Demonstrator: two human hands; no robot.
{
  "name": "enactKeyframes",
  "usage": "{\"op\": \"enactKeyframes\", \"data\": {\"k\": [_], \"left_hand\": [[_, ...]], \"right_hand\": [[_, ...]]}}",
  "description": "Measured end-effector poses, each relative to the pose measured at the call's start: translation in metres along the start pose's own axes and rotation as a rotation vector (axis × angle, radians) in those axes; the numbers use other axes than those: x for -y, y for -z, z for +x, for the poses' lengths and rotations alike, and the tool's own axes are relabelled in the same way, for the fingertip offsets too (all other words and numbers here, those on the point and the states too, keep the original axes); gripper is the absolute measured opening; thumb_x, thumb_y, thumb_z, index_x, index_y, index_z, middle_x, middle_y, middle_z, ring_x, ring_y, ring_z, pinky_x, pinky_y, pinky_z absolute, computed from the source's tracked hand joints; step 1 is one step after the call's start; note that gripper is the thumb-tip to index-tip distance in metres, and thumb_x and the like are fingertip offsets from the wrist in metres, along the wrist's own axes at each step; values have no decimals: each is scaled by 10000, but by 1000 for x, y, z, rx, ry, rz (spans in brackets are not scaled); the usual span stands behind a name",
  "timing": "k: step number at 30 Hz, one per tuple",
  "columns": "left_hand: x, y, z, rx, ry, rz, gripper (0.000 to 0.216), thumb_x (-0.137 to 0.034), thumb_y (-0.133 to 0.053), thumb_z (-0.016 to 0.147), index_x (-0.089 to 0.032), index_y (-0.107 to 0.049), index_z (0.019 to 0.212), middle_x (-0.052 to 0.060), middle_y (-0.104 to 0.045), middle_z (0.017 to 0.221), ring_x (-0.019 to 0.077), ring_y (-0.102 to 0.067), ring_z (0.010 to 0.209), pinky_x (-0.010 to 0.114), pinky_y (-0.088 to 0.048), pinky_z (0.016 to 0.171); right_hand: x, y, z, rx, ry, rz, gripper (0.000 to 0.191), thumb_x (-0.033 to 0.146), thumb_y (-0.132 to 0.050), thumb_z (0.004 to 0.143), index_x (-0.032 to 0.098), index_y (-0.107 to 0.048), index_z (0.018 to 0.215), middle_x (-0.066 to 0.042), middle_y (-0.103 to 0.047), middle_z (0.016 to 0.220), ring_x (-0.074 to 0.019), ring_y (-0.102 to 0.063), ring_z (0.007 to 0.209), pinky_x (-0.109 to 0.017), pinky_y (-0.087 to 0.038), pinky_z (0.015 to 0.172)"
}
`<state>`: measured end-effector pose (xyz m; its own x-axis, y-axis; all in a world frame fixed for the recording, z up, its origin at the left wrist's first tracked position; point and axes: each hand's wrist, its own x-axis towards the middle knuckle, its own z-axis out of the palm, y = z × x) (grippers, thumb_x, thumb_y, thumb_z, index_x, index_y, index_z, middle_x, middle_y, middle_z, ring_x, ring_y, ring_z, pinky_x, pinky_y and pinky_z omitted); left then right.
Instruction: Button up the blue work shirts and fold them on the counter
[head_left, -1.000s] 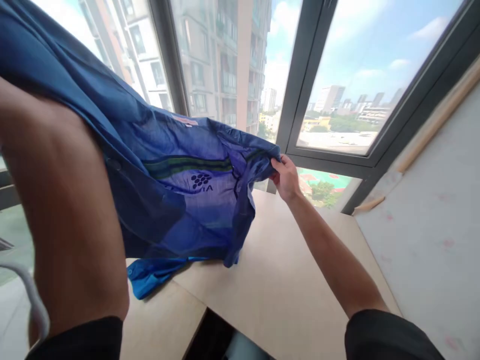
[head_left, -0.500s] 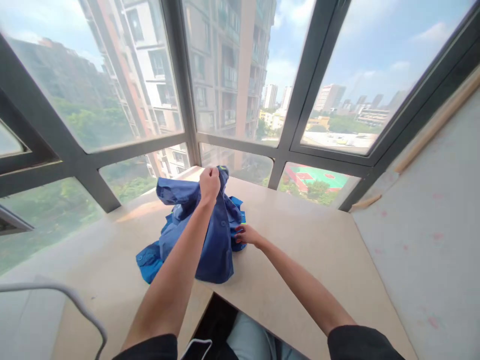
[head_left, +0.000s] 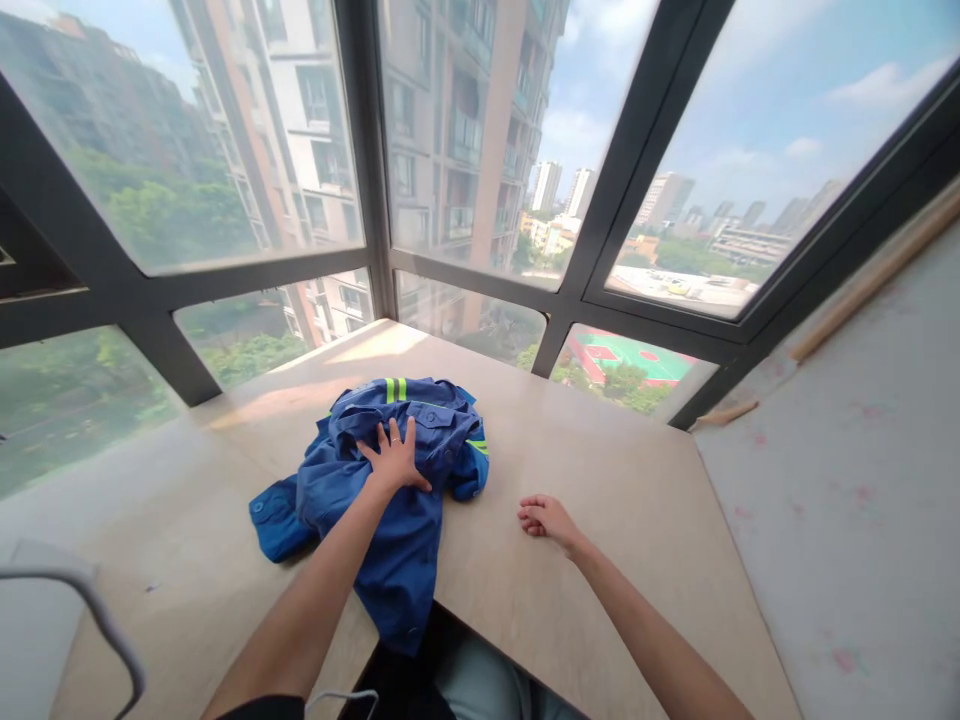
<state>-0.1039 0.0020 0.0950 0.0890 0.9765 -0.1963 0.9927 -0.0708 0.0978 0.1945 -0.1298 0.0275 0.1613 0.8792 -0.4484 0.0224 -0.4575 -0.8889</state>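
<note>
A blue work shirt (head_left: 390,480) with yellow-green stripes lies crumpled on the light wooden table (head_left: 600,520), one part hanging over the near edge. My left hand (head_left: 394,455) rests flat on top of the shirt, fingers spread. My right hand (head_left: 544,520) rests on the bare table to the right of the shirt, fingers loosely curled, holding nothing and not touching the cloth.
Large windows with dark frames (head_left: 570,290) wrap the far side of the table. A pale wall panel (head_left: 862,480) rises on the right. A white curved wire object (head_left: 97,620) shows at the lower left. A notch in the table edge (head_left: 420,670) sits over my lap.
The shirt was held up and spread, then dropped in a heap on the table. My left hand let go and now lies flat on it; my right hand released the cloth and moved right.
</note>
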Motion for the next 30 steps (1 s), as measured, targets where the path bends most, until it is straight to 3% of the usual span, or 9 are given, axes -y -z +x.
{"op": "enactKeyframes", "data": {"k": [4, 8, 11, 14, 20, 23, 26, 30], "left_hand": [[21, -14, 18, 169, -41, -23, 1367, -528, -795, 537, -243, 64, 1561, 225, -65, 1619, 482, -236, 1418, 738, -218, 1036], [30, -12, 28, 54, -125, -8, 930, -376, -660, 702, -252, -253, 1529, 199, -465, 1444, 399, -542, 1212, 529, -440, 958], [32, 6, 34, -6, -159, 18, 587, -268, -543, 788, -226, -499, 1372, 170, -595, 1281, 364, -603, 1121, 442, -467, 909], [30, 38, 39, -66, -149, 48, 460, -218, -507, 817, -210, -579, 1271, 159, -593, 1261, 358, -615, 1066, 432, -466, 872], [33, 135, 45, -504, -33, 108, 388, -253, -529, 892, -173, -554, 1271, 92, -556, 1217, 252, -558, 967, 396, -433, 870], [41, 166, 48, -565, -60, 110, 404, -245, -523, 903, -211, -521, 1305, 61, -523, 1264, 252, -525, 1013, 437, -413, 927], [42, 162, 48, -416, -80, 30, 353, -233, -558, 872, -178, -578, 1220, 77, -544, 1242, 290, -519, 1080, 501, -383, 985], [23, 113, 40, -226, -44, -114, 250, -336, -679, 773, -117, -668, 892, 134, -642, 930, 353, -591, 1009, 559, -436, 908]], "right_hand": [[-28, 9, -9, -115, 77, 63, 183, 277, -642, 743, 164, -605, 882, -27, -672, 756, -117, -636, 606, -239, -511, 588], [-40, 6, -11, -152, 197, 69, 277, 376, -656, 709, 160, -629, 879, -27, -667, 743, -140, -636, 588, -264, -510, 561], [-45, 0, -11, -183, 260, 48, 299, 414, -650, 702, 158, -638, 856, -15, -649, 714, -139, -615, 552, -260, -490, 512], [-50, -3, -12, -206, 294, 31, 312, 439, -626, 727, 162, -644, 869, -18, -643, 725, -145, -616, 566, -258, -485, 501], [-58, -1, -17, -189, 370, -28, 328, 468, -577, 803, 167, -647, 912, -41, -652, 773, -157, -634, 605, -265, -508, 529], [-61, -2, -17, -198, 400, -66, 336, 482, -553, 830, 174, -648, 923, -53, -652, 784, -168, -637, 616, -277, -520, 546], [-64, -3, -15, -219, 421, -103, 346, 496, -542, 840, 179, -652, 927, -67, -658, 795, -184, -640, 632, -297, -530, 570], [-64, -4, -16, -231, 422, -121, 356, 512, -537, 843, 186, -656, 924, -76, -668, 800, -202, -645, 638, -318, -536, 581]]}}
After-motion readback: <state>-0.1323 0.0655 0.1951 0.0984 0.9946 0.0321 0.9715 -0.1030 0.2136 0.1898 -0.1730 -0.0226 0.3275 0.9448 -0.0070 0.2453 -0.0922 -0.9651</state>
